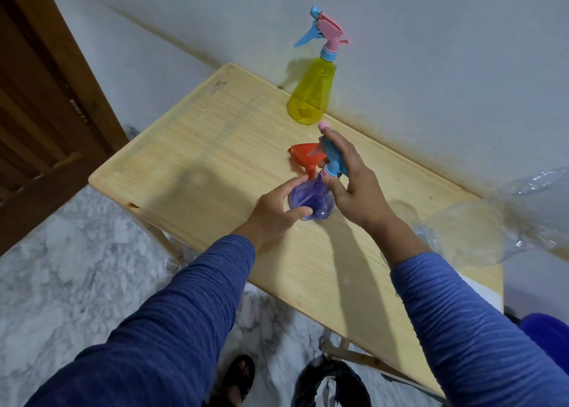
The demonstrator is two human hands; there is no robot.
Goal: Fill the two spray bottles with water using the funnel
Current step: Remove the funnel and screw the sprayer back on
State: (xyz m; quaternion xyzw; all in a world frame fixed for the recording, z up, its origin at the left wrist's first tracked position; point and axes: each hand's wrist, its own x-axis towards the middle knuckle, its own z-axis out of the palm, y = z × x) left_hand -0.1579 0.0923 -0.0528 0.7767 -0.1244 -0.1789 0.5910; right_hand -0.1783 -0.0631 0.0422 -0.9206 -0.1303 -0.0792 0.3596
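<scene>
A pale grey wall point(431, 67) fills the upper right of the frame, stained dark along the line where it meets the worktop point(215, 166), a light wooden top with fine straight grain and rounded corners, running from upper centre to lower right. Mottled grey-white marble floor point(77, 283) takes the lower left; a brown wooden door point(37, 98) stands at the upper left edge.

At the right edge a large clear plastic bottle point(492, 222) lies on the worktop, crinkled and glossy. At the lower right corner a deep blue rounded object point(548, 335) shows only in part.

The yellow spray bottle point(311, 95), translucent and cone-shaped with a pink and blue trigger head, stands upright against the wall at top centre, well apart from the hands.

In mid-frame the purple spray bottle point(308, 200), translucent and bulbous, stands on the worktop. The left hand point(277, 209) has its fingers curled round the body. The right hand point(354, 185) has its fingers closed on the blue trigger head point(334, 157) at the neck. The orange funnel point(308, 157), smooth plastic, is just behind the purple spray bottle, partly hidden by the trigger head.
</scene>
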